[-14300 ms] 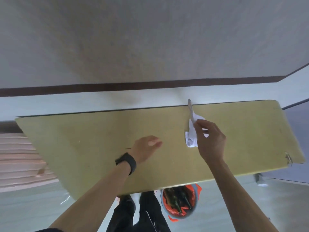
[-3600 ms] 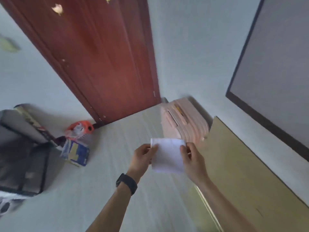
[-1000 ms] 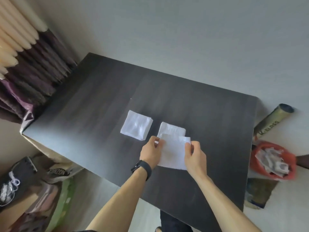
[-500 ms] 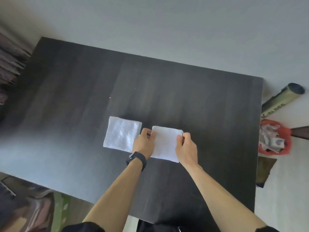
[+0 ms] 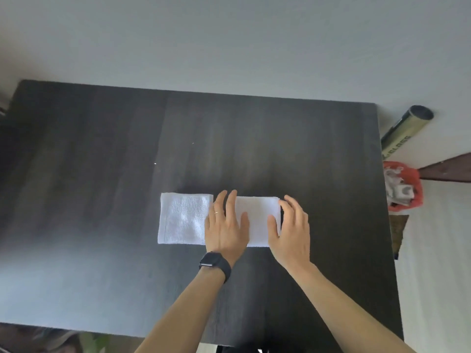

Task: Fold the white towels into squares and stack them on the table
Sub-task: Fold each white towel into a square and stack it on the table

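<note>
Centrally on bench [image 5: 102, 174]: folded towel [image 5: 257, 220] between left hand [image 5: 226, 225] and right hand [image 5: 290, 230], both flat, holding nothing; second towel [image 5: 183, 217] adjoining frame-left, nearer left hand.

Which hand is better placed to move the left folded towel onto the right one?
Probably left: the left hand lies flat right beside the left towel, while the right hand sits at the right towel's far edge.

We see our two bare forearms run up from the lower edge, left forearm [image 5: 183, 309] and right forearm [image 5: 344, 309] angling toward each other. Our left hand [image 5: 225, 225] lies palm down, fingers straight, a ring [image 5: 216, 212] on one, a dark watch [image 5: 215, 264] at the wrist. Our right hand [image 5: 290, 230] sits near it, palm down, fingers relaxed, thumb turned inward
</note>
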Tool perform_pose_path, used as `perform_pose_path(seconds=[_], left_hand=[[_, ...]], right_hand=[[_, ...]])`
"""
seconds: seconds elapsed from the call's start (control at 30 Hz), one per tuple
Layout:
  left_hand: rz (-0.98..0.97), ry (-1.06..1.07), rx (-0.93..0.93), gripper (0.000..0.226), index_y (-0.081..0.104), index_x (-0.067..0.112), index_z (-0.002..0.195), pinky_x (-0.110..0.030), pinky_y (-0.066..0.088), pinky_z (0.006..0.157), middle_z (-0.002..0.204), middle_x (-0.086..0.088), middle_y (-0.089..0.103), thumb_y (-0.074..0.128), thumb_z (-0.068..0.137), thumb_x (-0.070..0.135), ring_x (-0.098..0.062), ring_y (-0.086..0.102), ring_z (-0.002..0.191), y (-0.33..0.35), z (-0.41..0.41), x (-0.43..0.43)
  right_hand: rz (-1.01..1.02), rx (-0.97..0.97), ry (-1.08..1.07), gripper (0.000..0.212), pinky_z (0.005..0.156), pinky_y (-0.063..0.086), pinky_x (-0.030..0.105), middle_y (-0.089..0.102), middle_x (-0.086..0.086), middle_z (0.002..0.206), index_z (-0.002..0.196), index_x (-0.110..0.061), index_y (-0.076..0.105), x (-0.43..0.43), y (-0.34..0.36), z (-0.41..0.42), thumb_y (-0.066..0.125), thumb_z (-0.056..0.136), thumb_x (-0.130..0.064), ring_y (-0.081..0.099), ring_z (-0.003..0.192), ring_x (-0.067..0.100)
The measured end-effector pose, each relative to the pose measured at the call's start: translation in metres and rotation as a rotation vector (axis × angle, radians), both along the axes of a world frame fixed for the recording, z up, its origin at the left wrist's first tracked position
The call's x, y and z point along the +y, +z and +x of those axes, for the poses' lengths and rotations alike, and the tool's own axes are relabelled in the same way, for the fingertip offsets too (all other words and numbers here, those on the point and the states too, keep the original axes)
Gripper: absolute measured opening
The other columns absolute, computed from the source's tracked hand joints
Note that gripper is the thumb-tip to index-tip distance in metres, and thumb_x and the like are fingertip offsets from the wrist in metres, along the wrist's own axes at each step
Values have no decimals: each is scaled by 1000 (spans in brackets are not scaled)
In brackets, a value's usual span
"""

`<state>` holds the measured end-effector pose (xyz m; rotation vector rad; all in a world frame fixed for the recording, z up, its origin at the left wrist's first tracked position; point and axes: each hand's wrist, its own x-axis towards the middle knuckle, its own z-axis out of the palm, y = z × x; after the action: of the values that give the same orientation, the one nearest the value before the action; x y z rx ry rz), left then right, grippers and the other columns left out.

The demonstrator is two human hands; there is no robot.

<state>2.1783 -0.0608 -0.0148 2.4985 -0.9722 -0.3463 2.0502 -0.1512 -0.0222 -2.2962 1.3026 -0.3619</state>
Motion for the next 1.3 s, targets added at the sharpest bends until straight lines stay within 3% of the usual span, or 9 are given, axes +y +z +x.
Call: perform_pose_path(seconds=[0.17,0.3,0.57,0.7,0.77,0.87,1.0,1.13,1.3], left_hand=[[226,-295,-79,65,6,26,158,-52,16,120,165,7,-1,27,102,50,-19,6,152,-39,13,11],[243,-275,-116,69,2,24,159,-51,10,121,166,3,1,23,101,55,-21,8,152,-54,13,13],[341,-286,-108,69,8,22,158,-56,14,119,165,-2,12,22,99,55,-25,18,151,-51,12,9],[527,-308,-88,70,-18,26,153,-56,2,119,162,3,-20,-6,91,56,-23,0,152,-21,9,1],[593,-320,-90,69,-14,25,156,-56,1,120,164,1,-19,1,95,54,-24,-4,152,2,3,-8],[589,-348,-42,64,5,29,157,-54,8,120,166,-1,0,30,101,46,-26,1,152,46,-32,-18],[501,-462,82,60,20,30,155,-47,23,116,159,2,29,38,98,39,-25,19,147,90,-129,-30],[317,-738,91,53,32,33,150,-41,26,116,153,6,40,40,98,37,-22,29,143,142,-292,-53],[219,-1200,69,43,45,38,140,-43,33,111,138,3,54,41,97,39,-23,40,134,184,-526,-67]], right_hand=[[-25,400,260,59,116,32,49,13,3,166,158,-16,19,6,-21,7,15,103,-38,18,151,25],[24,476,280,62,120,22,50,1,0,167,159,-19,1,1,-35,6,-3,102,-43,7,153,23],[148,548,317,63,120,17,53,-15,-6,165,156,-24,-14,-2,-24,11,0,98,-47,0,153,22],[207,535,366,64,120,16,53,-20,-7,164,158,-22,-6,-13,9,8,26,105,-39,1,153,22],[183,462,347,64,119,20,51,-16,-4,165,158,-23,2,-13,31,-7,33,105,-37,7,152,21],[171,318,244,59,119,22,45,-4,-3,167,157,-30,14,-4,70,-68,37,103,-40,14,152,20],[208,64,-65,53,116,28,34,19,-12,163,151,-41,31,11,117,-193,46,100,-45,26,147,12],[157,-120,-385,46,108,36,23,45,-18,147,144,-40,44,37,156,-362,49,99,-47,41,136,5],[28,-186,-788,41,96,24,7,54,-24,136,139,-39,51,100,197,-577,53,98,-41,44,125,-2]])
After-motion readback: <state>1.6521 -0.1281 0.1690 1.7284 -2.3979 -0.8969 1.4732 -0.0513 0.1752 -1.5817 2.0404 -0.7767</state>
